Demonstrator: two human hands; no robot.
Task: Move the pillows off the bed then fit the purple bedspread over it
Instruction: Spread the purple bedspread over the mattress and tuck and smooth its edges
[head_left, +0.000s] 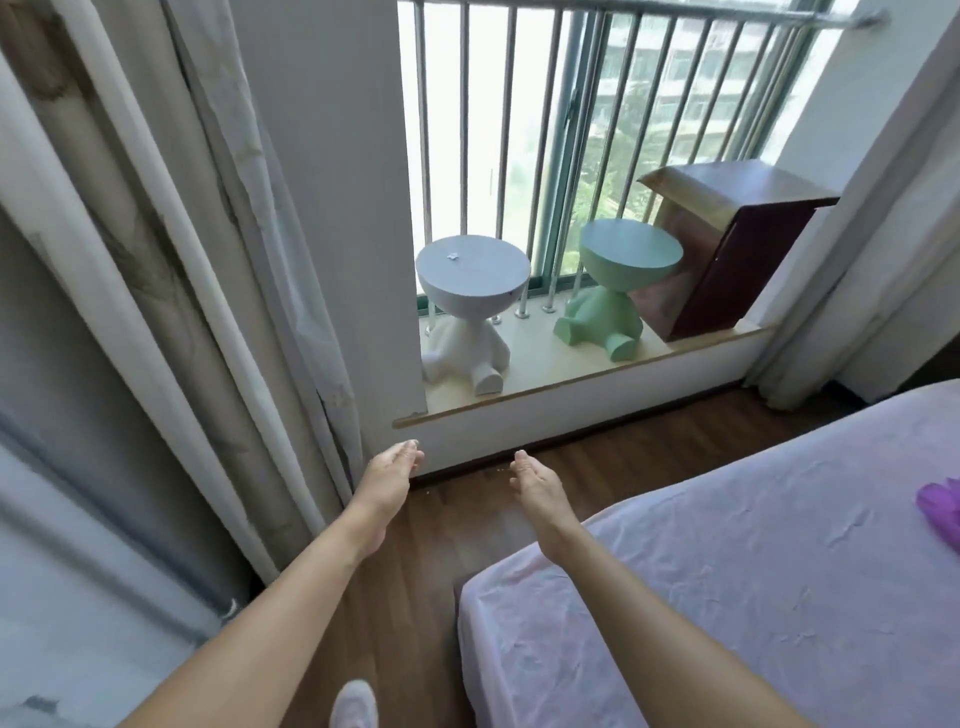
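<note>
- Judging from the part of the bed (727, 571) in view, the pillow step looks done or close to it: no pillow lies on the near corner or along the side that shows. The far end is out of frame, so I cannot tell for certain.
- The bed carries only a pale lilac sheet, creased but lying flat over the corner.
- A bunched piece of vivid purple cloth, most likely the purple bedspread (943, 506), rests on the bed at the right edge of the view, mostly cut off. It is not spread out at all, so the fitting step seems not yet begun.
- The left hand (389, 470) reaches forward over the wooden floor (441, 530), fingers relaxed and holding nothing, just beside the curtain (156, 260).
- The right hand (537, 480) is likewise released and empty, stretched out near the bed's corner and well apart from the purple cloth.
- Where the pillows went is not shown; the window ledge (571, 374) holds two figure-shaped stools, a white one (470, 306) and a green one (618, 280), and a dark cabinet (727, 249).
- What remains, by my reading: turn to the bed, take up the purple cloth, open it, and pull it over all four corners.
</note>
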